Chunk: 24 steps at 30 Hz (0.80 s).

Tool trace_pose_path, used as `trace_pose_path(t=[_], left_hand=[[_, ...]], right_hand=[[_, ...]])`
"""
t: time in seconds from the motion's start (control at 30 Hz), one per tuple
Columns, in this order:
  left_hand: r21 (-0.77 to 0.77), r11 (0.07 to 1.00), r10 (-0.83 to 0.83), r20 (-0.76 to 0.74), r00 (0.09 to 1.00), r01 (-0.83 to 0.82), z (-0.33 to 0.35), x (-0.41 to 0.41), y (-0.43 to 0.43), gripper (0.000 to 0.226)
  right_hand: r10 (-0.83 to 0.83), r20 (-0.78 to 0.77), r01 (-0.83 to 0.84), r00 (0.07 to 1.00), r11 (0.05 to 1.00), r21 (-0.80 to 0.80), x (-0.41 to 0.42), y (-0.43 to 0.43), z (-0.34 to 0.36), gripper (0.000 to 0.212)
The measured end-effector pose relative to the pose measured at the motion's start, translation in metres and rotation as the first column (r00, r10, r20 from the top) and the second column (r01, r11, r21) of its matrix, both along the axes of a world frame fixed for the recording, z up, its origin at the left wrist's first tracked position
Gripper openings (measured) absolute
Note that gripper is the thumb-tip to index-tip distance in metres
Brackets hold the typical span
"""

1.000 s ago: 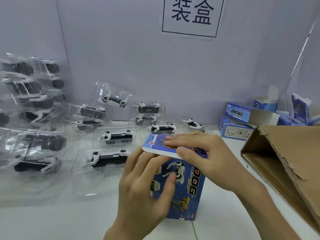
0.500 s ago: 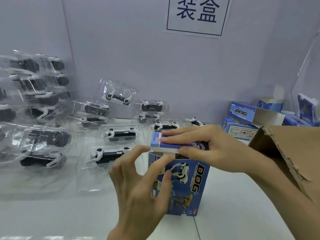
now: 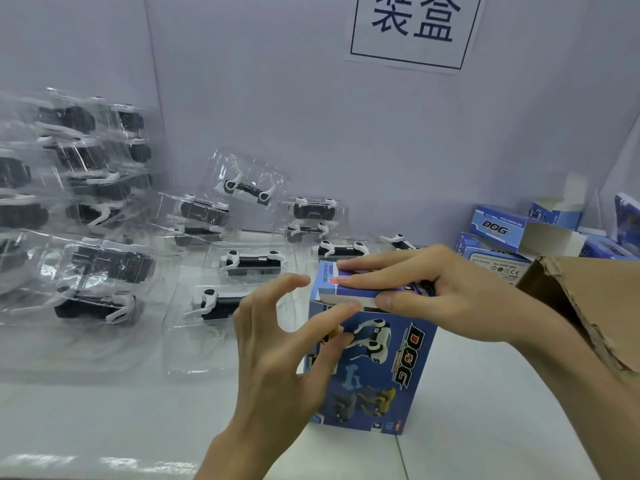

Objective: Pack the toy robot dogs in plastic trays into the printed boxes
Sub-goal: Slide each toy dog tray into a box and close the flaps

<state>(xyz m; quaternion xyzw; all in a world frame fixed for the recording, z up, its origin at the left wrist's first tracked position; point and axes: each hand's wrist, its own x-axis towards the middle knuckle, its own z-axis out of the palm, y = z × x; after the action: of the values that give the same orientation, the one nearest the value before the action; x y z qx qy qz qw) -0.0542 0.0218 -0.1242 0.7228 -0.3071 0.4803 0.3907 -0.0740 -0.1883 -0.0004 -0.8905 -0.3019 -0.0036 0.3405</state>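
Blue printed box may tip when pressed: right hand pinches its flap, left hand with spread fingers merely touches.

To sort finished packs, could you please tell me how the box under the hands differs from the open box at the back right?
The front box stands upright; the back box lies on its side. The front box's top flap is pinched down by the right hand; the back box's end gapes open, white inside. Both are blue with DOG lettering.
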Motion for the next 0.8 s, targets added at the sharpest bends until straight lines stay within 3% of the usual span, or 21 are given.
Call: trace_pose_path(t=[0.2,0.33,0.47,0.6,0.73,0.8], left_hand=[[-0.018,0.975,-0.222,-0.025,0.975,0.222,0.001,0.004,0.003,0.031],[-0.034,0.962,-0.272,-0.03,0.962,0.271,0.004,0.006,0.005,0.038],[-0.013,0.946,-0.323,-0.028,0.946,0.323,0.008,0.007,0.004,0.037],[0.001,0.958,-0.286,-0.035,0.957,0.287,0.01,0.004,0.005,0.039],[0.044,0.996,-0.074,-0.019,0.997,0.075,0.011,-0.01,0.0,0.031],[0.028,0.991,-0.129,-0.062,0.99,0.131,0.017,-0.014,-0.004,0.031]], right_hand=[[0.029,-0.035,-0.028,0.999,0.999,0.026,-0.001,0.009,0.001,0.033],[0.015,0.035,-0.015,0.999,1.0,-0.009,-0.001,0.012,-0.004,0.036],[0.009,0.011,-0.009,1.0,1.0,-0.011,-0.001,0.01,-0.005,0.036],[-0.048,0.083,0.047,0.995,0.999,0.014,0.001,0.012,-0.007,0.031],[-0.052,0.109,0.051,0.993,0.999,0.011,0.0,0.01,-0.007,0.035],[-0.013,0.093,0.014,0.996,1.0,-0.01,0.0,0.008,-0.006,0.037]])
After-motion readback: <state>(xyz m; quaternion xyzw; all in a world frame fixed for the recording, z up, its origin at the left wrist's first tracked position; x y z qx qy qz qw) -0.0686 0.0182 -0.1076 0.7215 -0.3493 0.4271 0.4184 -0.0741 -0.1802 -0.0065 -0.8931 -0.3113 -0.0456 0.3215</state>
